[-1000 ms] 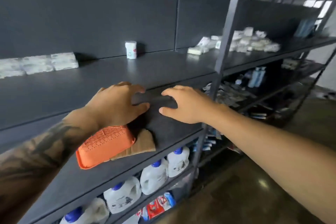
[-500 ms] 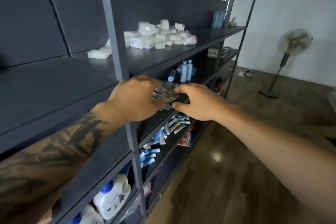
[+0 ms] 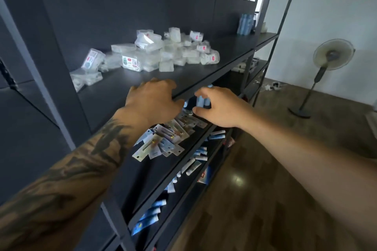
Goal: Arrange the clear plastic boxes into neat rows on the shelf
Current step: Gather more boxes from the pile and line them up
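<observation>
Clear plastic boxes [image 3: 163, 55] lie in a loose heap on the upper shelf [image 3: 126, 91], toward the back panel, some flat, some tipped on edge, a few stragglers off to the left by the upright post. I read them as light and rigid, with thin walls that would flex or crack if squeezed hard. Smooth faces probably make them slippery, and stacked ones likely slide off each other at a nudge.

My left hand [image 3: 152, 101] hovers over the front lip of that shelf, fingers loosely curled and holding nothing. My right hand [image 3: 217, 106] sits just below the lip, thumb and forefinger drawn toward each other near some blue tubes [image 3: 202, 101] on the lower shelf; whether it pinches anything I cannot tell. Both hands are well short of the heap.

I would take each box across its short sides, thumb on one wall and fingers on the other, with light pressure, avoiding the lid seam so it does not pop. For the flat ones, sliding along the shelf into line looks safer than lifting. The leaning ones at the top of the heap I would take first, since pulling from below would likely spill the rest.
</observation>
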`<action>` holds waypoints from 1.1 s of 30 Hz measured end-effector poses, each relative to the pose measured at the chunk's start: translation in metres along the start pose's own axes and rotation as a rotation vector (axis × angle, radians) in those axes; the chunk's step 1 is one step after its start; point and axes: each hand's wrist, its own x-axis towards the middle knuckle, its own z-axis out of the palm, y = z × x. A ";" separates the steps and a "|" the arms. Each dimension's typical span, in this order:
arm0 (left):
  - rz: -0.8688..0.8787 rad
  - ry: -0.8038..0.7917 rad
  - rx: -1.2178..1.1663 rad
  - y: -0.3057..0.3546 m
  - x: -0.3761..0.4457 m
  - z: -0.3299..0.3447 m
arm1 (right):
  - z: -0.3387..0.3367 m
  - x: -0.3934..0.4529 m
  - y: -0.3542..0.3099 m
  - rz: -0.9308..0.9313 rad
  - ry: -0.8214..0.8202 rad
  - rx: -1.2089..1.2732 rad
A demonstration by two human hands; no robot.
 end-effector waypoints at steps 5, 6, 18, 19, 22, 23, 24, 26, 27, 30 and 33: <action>-0.065 -0.024 -0.047 0.006 0.037 0.003 | -0.004 0.047 0.014 -0.063 0.024 0.015; -0.086 -0.029 -0.053 0.006 0.043 0.005 | -0.004 0.057 0.018 -0.076 0.021 0.022; -0.388 0.158 -0.119 -0.025 0.158 0.007 | -0.007 0.212 0.076 -0.313 0.077 0.051; -0.411 0.182 -0.126 -0.028 0.171 0.005 | -0.009 0.226 0.080 -0.321 0.090 0.061; -0.446 0.217 -0.131 -0.032 0.211 0.001 | -0.014 0.265 0.088 -0.344 0.089 0.074; -0.452 0.217 -0.144 -0.033 0.223 0.001 | -0.016 0.276 0.090 -0.351 0.080 0.071; -0.459 0.215 -0.160 -0.034 0.233 0.002 | -0.016 0.286 0.092 -0.360 0.072 0.066; -0.477 0.215 -0.164 -0.037 0.249 0.007 | -0.013 0.304 0.092 -0.370 0.071 0.033; -0.479 0.219 -0.150 -0.040 0.257 0.009 | -0.012 0.311 0.091 -0.369 0.071 0.009; -0.464 0.200 -0.099 -0.048 0.275 0.012 | -0.007 0.327 0.085 -0.371 0.076 -0.008; -0.439 0.129 -0.060 -0.062 0.291 0.008 | -0.002 0.340 0.079 -0.380 0.032 -0.003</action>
